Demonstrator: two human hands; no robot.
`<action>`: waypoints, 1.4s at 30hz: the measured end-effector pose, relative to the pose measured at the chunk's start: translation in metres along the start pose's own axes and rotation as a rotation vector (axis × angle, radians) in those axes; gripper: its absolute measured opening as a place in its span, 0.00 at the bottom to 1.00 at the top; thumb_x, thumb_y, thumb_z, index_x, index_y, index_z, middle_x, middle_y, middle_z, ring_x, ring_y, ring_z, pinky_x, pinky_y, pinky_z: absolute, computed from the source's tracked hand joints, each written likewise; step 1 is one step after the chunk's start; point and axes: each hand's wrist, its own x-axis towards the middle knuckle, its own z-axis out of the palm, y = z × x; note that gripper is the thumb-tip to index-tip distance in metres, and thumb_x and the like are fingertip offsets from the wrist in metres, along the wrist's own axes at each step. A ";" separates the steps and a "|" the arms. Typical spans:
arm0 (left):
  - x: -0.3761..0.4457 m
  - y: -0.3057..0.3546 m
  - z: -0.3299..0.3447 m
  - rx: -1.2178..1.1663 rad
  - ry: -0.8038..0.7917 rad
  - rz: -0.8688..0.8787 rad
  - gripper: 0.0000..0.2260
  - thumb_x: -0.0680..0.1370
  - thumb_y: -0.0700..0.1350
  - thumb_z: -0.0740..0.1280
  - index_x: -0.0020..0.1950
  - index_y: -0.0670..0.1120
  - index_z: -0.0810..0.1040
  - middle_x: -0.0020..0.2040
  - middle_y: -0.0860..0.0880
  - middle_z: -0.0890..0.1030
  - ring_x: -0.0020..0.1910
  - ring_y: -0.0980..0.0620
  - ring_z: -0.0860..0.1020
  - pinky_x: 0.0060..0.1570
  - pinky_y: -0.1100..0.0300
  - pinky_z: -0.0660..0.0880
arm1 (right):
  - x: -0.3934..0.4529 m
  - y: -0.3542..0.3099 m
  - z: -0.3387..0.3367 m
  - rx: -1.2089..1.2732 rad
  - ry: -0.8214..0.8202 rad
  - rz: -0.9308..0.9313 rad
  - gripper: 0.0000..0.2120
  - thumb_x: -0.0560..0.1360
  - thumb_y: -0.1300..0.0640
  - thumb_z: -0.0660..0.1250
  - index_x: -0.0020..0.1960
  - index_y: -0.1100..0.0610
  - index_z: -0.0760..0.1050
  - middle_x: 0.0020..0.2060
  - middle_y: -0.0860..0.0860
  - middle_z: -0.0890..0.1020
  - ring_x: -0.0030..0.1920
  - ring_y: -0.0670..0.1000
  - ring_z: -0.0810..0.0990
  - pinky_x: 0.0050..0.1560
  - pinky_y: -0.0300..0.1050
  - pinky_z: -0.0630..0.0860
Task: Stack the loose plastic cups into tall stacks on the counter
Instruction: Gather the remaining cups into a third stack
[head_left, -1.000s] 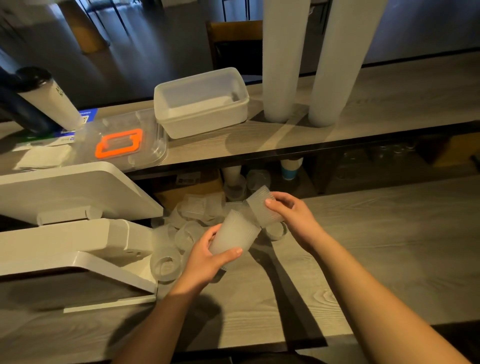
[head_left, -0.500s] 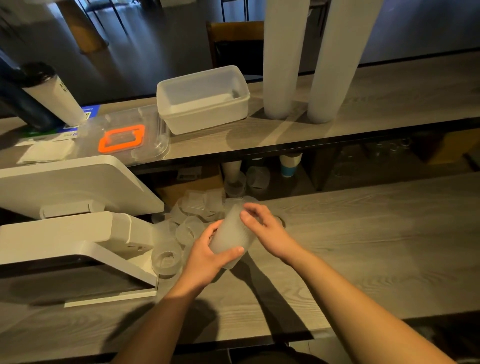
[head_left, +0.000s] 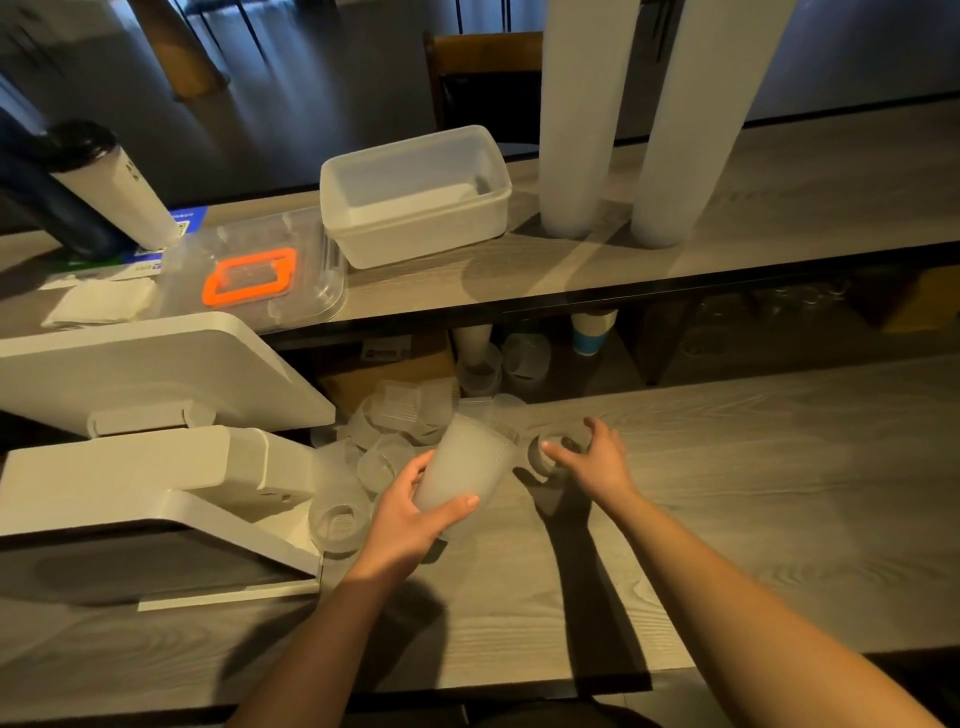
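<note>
My left hand (head_left: 410, 525) grips a short stack of frosted plastic cups (head_left: 465, 467), tilted with its open end pointing up and to the right. My right hand (head_left: 592, 460) reaches over a loose cup (head_left: 543, 457) lying on its side on the grey wooden counter (head_left: 727, 493), fingers curled round it. A pile of loose cups (head_left: 400, 415) lies just behind and to the left of my hands. Two tall cup stacks (head_left: 576, 130) stand on the upper shelf.
A white point-of-sale terminal (head_left: 156, 441) fills the left of the counter. On the upper shelf sit a white plastic tub (head_left: 415, 197), a clear lid with an orange handle (head_left: 249, 278) and a dark bottle (head_left: 67, 197). More cups stand under the shelf.
My right hand slid its cup into the stack held by my left hand, then let go and moved right onto another loose cup on the counter.
</note>
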 end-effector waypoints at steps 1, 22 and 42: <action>0.001 0.000 0.000 0.008 0.003 0.001 0.28 0.71 0.47 0.78 0.66 0.57 0.69 0.60 0.53 0.75 0.56 0.51 0.77 0.42 0.61 0.79 | 0.005 0.005 0.001 -0.041 0.013 -0.003 0.48 0.66 0.39 0.78 0.78 0.54 0.59 0.75 0.55 0.65 0.75 0.58 0.65 0.71 0.60 0.69; 0.012 0.000 0.002 0.051 -0.040 -0.009 0.36 0.62 0.53 0.80 0.66 0.57 0.71 0.62 0.53 0.74 0.56 0.53 0.76 0.38 0.68 0.77 | -0.004 0.000 -0.026 0.619 -0.148 0.020 0.24 0.75 0.54 0.72 0.70 0.52 0.72 0.64 0.52 0.76 0.64 0.53 0.75 0.69 0.56 0.72; -0.010 0.013 0.012 0.070 -0.099 0.106 0.33 0.66 0.49 0.81 0.68 0.56 0.71 0.61 0.54 0.75 0.56 0.52 0.78 0.41 0.66 0.78 | -0.088 -0.066 -0.020 0.434 -0.366 -0.296 0.28 0.73 0.37 0.60 0.70 0.48 0.71 0.66 0.44 0.71 0.64 0.37 0.71 0.67 0.37 0.68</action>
